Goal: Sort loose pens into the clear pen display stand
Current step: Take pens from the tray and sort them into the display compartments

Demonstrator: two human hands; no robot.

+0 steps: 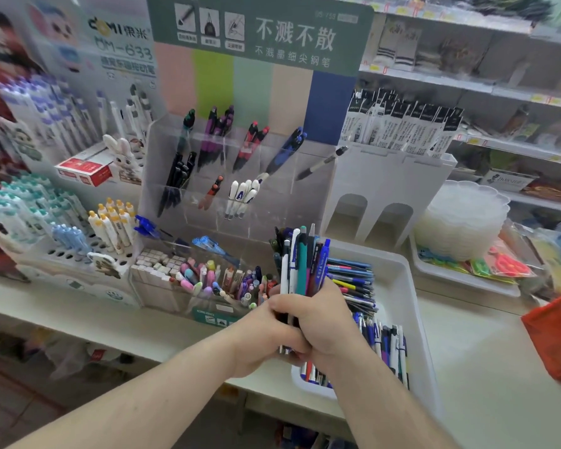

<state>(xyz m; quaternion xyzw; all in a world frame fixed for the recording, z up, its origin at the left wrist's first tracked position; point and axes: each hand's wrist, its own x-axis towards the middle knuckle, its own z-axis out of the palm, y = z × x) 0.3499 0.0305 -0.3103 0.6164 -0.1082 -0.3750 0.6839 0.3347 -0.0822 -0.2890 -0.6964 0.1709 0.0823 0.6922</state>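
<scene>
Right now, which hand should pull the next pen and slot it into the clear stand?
Probably left. Both hands grip the pen bundle, but the right hand wraps most of it. The left hand sits on the side of the clear display stand.

We stand in stationery shop. Clear pen display stand (237, 176) sits on counter under green branded header card (259, 30). Left of stand: racks of new pens (46, 202), rabbit figure (120, 157). Right of stand: packaged refills (402, 128), behind them shelves with yellow price tags (538, 98).
</scene>
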